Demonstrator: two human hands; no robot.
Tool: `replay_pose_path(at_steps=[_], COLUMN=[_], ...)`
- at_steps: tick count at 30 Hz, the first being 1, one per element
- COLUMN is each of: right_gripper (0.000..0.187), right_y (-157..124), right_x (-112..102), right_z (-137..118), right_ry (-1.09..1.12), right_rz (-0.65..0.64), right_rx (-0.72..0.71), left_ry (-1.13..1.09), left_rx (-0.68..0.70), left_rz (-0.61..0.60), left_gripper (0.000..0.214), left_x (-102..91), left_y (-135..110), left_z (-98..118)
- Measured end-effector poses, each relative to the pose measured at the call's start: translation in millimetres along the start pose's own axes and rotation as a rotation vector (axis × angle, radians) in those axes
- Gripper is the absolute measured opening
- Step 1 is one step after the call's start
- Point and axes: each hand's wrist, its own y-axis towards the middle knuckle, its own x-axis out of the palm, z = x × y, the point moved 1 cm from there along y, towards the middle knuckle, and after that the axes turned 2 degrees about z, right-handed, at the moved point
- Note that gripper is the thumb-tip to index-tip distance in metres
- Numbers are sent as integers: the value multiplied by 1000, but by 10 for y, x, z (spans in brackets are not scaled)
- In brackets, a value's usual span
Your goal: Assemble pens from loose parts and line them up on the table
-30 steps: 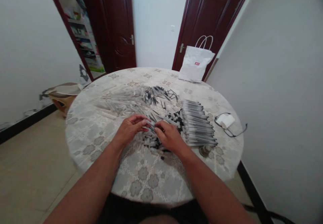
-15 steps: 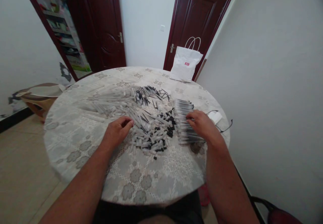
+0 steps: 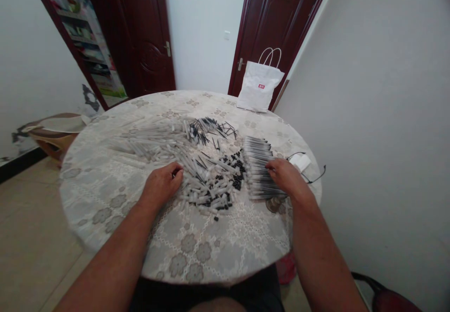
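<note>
My left hand [image 3: 163, 182] rests at the left side of the heap, its fingers curled together against the thumb. Whatever it may hold is hidden. Beside it spread clear pen barrels [image 3: 151, 143] and a pile of pale pen caps [image 3: 207, 197]. My right hand [image 3: 286, 175] is over the right end of a neat row of pens [image 3: 259, 169], its fingertips pinched close to them. I cannot make out a thing between those fingers. Small black plugs [image 3: 239, 174] lie between the caps and the row. Thin dark refills [image 3: 200, 134] are heaped farther back.
A patterned cloth covers the round table [image 3: 190, 256]. Near my right wrist lie a white box [image 3: 300, 162] with a black cord and a brownish round object [image 3: 273, 204]. A white paper bag [image 3: 260, 87] stands at the back edge. A chair [image 3: 52, 134] is at left.
My right hand has shifted slightly right along the row of pens, uncovering more of it. My left hand has moved a little left. The camera view has tilted slightly.
</note>
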Motion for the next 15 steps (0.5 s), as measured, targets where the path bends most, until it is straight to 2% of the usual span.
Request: replay_pose_path(at_steps=[2,5,10,13,15], right_gripper=[24,23,17,14,19], right_y=[12,48,113,125,121], right_x=[-6,-61,-155,-84,8], right_z=[-63,-287,-991,-1418,-1612], right_ry=[1,71,202,238,205], right_rz=[26,62,35,-49,-83], right_rx=[5,-66,-255,-347,-365], left_ry=[-2,-33,-59,-44,-45], left_rx=[-7,23,77,78,80], left_rz=[1,-30,-60,-53,-43], left_gripper=[28,26,27,27,25], left_x=[-3,8,55,72,78], left_y=[-8,-23,-44,-56,-64], left_z=[3,15,18,24,34])
